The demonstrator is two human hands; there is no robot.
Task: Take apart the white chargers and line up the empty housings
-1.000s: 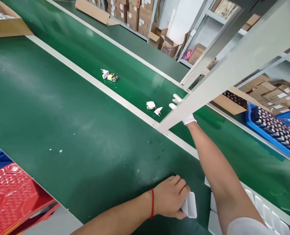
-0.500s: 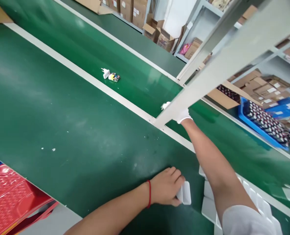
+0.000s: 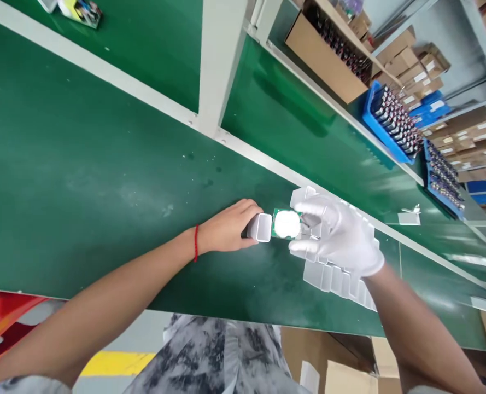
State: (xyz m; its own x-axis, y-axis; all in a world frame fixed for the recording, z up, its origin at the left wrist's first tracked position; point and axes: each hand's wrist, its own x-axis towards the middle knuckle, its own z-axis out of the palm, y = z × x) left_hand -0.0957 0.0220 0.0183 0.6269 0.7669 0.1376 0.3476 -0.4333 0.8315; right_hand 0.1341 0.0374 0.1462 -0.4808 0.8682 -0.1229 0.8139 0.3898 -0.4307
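Gloved right hand back from the green belt beyond the casing, white-topped circuit board between its fingers, just beside the white plastic casing gripped in the bare left hand, so both parts now lie close together.

Rows of white cases sit on the green bench.

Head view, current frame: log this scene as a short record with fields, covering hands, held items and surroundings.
Left hand: bare, gripping a white housing
Right hand: white-gloved, holding a circuit board
Board position: facing the housing's open end; contact cannot be told
Worktop: green, bearing rows of more white housings under and beside the glove
Upper left: another board, beyond the pale rail
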